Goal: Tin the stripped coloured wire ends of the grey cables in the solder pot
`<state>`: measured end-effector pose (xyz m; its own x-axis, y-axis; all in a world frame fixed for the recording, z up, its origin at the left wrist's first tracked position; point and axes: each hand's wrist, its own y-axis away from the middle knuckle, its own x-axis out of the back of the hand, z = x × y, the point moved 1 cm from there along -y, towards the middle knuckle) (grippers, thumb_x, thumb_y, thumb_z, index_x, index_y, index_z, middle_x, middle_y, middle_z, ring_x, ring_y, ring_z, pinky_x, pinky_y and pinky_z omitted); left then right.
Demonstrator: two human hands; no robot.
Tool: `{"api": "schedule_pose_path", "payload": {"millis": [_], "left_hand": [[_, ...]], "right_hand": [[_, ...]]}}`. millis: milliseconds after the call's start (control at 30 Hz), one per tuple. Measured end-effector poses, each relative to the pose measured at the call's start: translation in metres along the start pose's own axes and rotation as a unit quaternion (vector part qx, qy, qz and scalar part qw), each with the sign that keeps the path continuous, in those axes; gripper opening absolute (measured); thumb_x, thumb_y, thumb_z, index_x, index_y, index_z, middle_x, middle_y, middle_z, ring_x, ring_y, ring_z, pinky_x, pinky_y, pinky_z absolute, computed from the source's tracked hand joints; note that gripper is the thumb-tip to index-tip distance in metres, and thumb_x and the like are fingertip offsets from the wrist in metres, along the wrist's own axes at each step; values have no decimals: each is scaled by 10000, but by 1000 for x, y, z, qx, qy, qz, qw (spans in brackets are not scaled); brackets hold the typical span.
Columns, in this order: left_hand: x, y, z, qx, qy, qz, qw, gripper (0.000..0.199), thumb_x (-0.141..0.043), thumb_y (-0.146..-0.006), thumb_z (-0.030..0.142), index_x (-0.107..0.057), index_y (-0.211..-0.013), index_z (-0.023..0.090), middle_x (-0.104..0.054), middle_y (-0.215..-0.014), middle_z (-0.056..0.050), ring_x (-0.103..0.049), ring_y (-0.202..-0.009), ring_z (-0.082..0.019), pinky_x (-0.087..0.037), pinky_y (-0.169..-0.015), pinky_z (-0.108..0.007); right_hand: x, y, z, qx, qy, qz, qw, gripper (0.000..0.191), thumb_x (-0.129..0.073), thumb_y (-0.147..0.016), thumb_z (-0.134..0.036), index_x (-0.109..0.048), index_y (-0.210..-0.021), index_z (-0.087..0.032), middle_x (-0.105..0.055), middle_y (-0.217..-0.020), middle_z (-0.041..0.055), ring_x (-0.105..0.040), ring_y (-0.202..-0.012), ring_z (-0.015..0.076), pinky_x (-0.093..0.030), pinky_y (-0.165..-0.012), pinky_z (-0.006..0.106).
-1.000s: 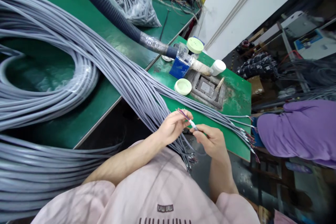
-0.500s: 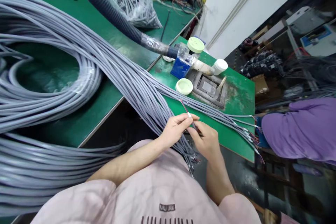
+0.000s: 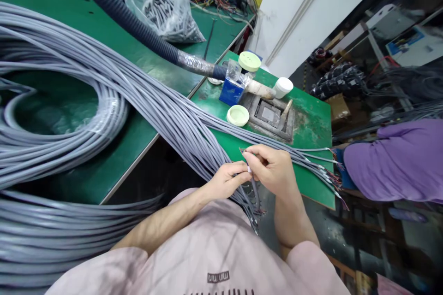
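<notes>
Between my two hands is the end of one grey cable (image 3: 255, 192), with a white band (image 3: 249, 169) near its tip. My left hand (image 3: 228, 179) pinches the cable at that band. Just above, my right hand (image 3: 273, 166) is closed on the thin wires (image 3: 242, 150) that come out of the cable end; their tips show past its fingers. Beneath and beside the hands runs a thick bundle of grey cables (image 3: 180, 122). Part of it lies across the green table toward the right, ending in stripped wires (image 3: 335, 179).
Coiled grey cables (image 3: 114, 115) cover the left table. A black hose (image 3: 145, 25) reaches a blue box (image 3: 231, 91) beside a solder pot (image 3: 272, 115), a pale green lid (image 3: 237, 115) and a white cup (image 3: 283, 86). A person in a purple top (image 3: 398, 161) is at the right.
My right hand has moved up from the cable below the band to the wires at its tip. My left hand has lowered slightly, still pinching. The whole view has shifted a little.
</notes>
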<state>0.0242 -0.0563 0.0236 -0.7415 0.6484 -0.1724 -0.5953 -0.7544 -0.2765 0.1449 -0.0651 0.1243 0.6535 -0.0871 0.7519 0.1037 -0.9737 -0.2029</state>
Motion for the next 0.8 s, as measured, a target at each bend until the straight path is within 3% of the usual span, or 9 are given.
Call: {"api": "schedule_pose_path", "payload": {"millis": [167,300,400,567,667,733,800], "left_hand": [[4,1,-3,23,27,8,999,408,-503,-908,474,-717,-869,129,-684,-802,-62,-624,-757,-156,-497,-746,-266],[3,0,-5,40,70,10,997,404,-524,-896,481,-720,-870,129,-698,-810,-69,-637,-754,-163,-504,-728,-269],[3,-1,-6,37,72,5,997,400,-536,-890,479,-720,-838,127,-702,-806,-69,-635,-757,-162,-500,-738,-267],[6,-1,-5,65,99,2,993,399,-548,-881,492,-729,-898,137,-705,-826,-66,-624,-765,-154,-486,-748,-260],[8,-1,-7,89,155,33,983,398,-604,-841,506,-728,-913,135,-713,-816,-72,-623,-748,-153,-486,-743,-264],[10,-2,-8,104,215,70,968,375,-653,-811,488,-725,-909,134,-715,-789,-69,-629,-726,-147,-489,-740,-264],[10,-4,-7,125,287,107,944,354,-705,-772,470,-725,-892,137,-711,-749,-58,-635,-698,-138,-492,-733,-258]], "right_hand": [[-8,2,8,-33,-49,50,997,177,-583,-852,-290,-679,-748,-182,-515,-432,-62,-467,-397,79,-380,-474,211],[-8,-2,10,-56,-71,15,996,181,-636,-823,-333,-726,-855,-179,-539,-446,-58,-487,-409,86,-398,-471,214],[-9,-6,10,-62,-74,-13,995,151,-670,-796,-315,-728,-816,-177,-520,-420,-65,-477,-387,82,-392,-450,211],[-13,-3,11,-86,-173,39,980,153,-647,-821,-298,-678,-720,-186,-528,-417,-73,-476,-339,80,-402,-413,210],[-11,1,17,-39,-157,106,981,103,-660,-818,-266,-693,-740,-208,-625,-533,-47,-541,-416,93,-437,-447,222],[-8,4,24,26,-106,151,983,61,-657,-821,-229,-714,-799,-230,-678,-645,-23,-597,-531,115,-481,-530,249],[-6,7,32,106,-58,161,979,145,-625,-838,-187,-722,-920,-259,-705,-756,3,-640,-671,151,-521,-645,302]]}}
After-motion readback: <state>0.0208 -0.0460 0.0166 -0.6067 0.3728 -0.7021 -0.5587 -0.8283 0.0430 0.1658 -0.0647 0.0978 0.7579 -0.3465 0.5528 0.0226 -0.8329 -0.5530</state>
